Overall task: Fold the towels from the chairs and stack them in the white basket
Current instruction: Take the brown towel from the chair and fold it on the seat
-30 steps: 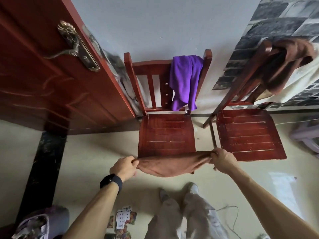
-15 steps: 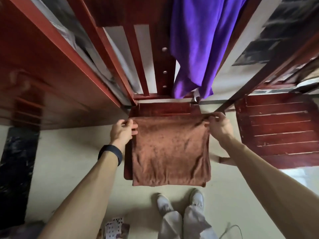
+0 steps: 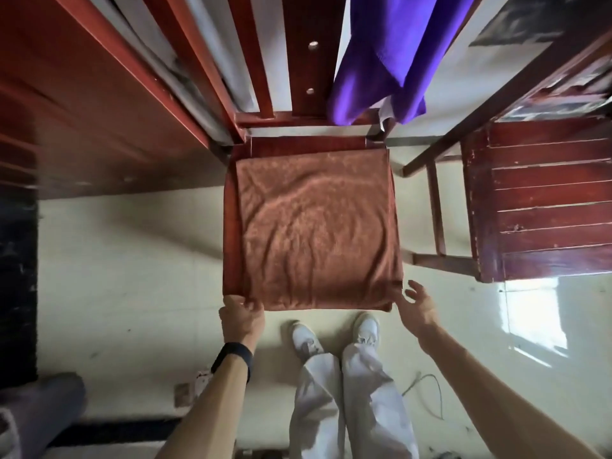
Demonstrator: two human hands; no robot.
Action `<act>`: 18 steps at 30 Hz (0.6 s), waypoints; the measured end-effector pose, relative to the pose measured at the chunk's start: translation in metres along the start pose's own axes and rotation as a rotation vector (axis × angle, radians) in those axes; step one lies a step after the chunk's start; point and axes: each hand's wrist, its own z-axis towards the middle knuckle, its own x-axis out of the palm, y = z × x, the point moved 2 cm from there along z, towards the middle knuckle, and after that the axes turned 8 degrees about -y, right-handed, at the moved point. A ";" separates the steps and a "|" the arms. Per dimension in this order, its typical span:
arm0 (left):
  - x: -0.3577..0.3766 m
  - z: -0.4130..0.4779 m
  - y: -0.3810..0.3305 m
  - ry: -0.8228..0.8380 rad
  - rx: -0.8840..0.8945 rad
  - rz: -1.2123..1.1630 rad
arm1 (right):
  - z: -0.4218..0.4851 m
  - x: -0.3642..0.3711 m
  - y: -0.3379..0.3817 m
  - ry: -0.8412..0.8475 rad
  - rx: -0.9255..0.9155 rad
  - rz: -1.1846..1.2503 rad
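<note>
Pinching the near left corner of a rust-brown square plush towel (image 3: 314, 226) with the left hand (image 3: 241, 314). Holding the right hand (image 3: 415, 308) open, fingers spread, just beside the near right corner; cannot tell if touching. Spread flat over the red-brown wooden chair seat (image 3: 298, 145), near hem past the front edge. With a violet cloth towel (image 3: 390, 61) draped over the backrest's right side.

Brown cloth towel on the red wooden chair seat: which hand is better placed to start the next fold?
Left. The left hand grips the near left corner of the brown cloth towel; the right hand hangs open beside the near right corner, fingers spread, holding nothing.
</note>
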 end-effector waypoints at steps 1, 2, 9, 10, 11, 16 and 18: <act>0.002 -0.006 0.002 0.006 -0.002 -0.022 | 0.000 0.003 -0.005 -0.007 0.004 -0.003; 0.004 -0.011 0.001 0.006 0.007 -0.045 | 0.000 0.004 -0.007 -0.027 0.003 0.000; 0.002 -0.012 0.013 0.006 0.037 0.025 | -0.001 0.017 -0.018 0.061 0.148 0.044; 0.000 -0.012 0.015 0.004 0.051 0.031 | -0.005 0.018 -0.017 0.093 0.151 0.057; -0.002 -0.013 0.018 0.009 0.044 -0.005 | -0.008 0.019 -0.016 0.104 0.149 0.074; -0.014 -0.014 0.025 0.061 -0.048 -0.291 | -0.016 0.014 -0.009 -0.029 0.043 0.092; -0.020 -0.019 0.018 0.106 -0.130 -0.450 | -0.022 0.005 -0.002 -0.057 -0.035 0.194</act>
